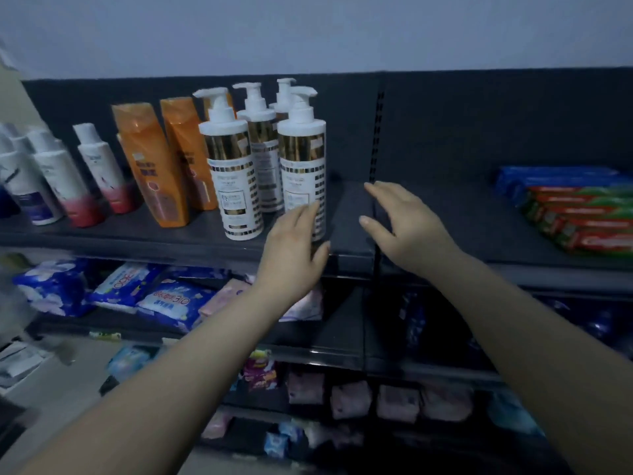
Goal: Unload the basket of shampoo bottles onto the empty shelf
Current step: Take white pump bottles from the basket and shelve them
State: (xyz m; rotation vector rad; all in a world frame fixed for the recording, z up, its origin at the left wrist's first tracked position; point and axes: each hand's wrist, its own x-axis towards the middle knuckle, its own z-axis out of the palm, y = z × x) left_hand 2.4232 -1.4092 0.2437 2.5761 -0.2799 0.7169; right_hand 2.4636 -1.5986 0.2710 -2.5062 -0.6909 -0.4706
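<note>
Hovering at the shelf (349, 214), left hand (291, 248) and right hand (407, 231) show straight, empty fingers, the left just before a pump bottle (301, 159).

Left hand (291, 248) covers the lower right of the front pump bottle (301, 156); touching or not, can't tell. Rear pump bottles (260, 138) are mostly hidden behind the front pair. Orange bottle (233, 106) at 11 o'clock: only a sliver shows past a pump neck. White bottles (30, 173) at 9 o'clock are motion-blurred, the leftmost cut by the edge. Toothpaste boxes (579, 214) at 3 o'clock are cut by the right edge. Label text is unreadable. Packs (356, 399) at 6 o'clock are dark and blurred. Both forearms run off the bottom edge.
</note>
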